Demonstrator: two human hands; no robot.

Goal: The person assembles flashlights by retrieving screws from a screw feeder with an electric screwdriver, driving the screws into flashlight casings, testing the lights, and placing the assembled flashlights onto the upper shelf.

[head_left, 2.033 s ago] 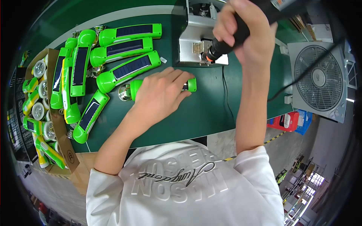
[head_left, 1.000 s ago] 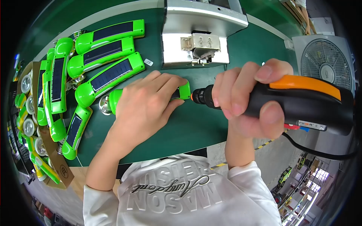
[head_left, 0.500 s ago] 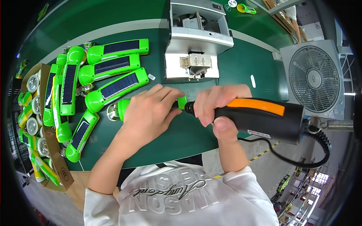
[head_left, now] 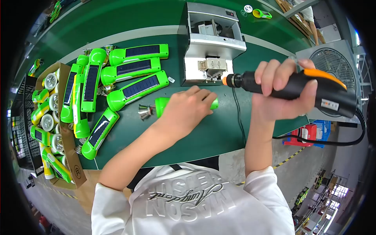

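Right hand (head_left: 284, 88) wraps driver (head_left: 325, 92) firmly, seemingly to aim tip at machine (head_left: 213, 43) front; contact unclear. Left hand (head_left: 188, 109) clasps torch (head_left: 161, 105) from above, flat on bench (head_left: 219, 133), likely for steadiness.

"MASON" stands upside down on the white shirt (head_left: 192, 196).

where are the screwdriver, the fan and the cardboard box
Screwdriver (head_left: 330, 92), head view: on its black rear body.
Fan (head_left: 333, 59), head view: on its upper grille.
Cardboard box (head_left: 75, 159), head view: on its side wall.
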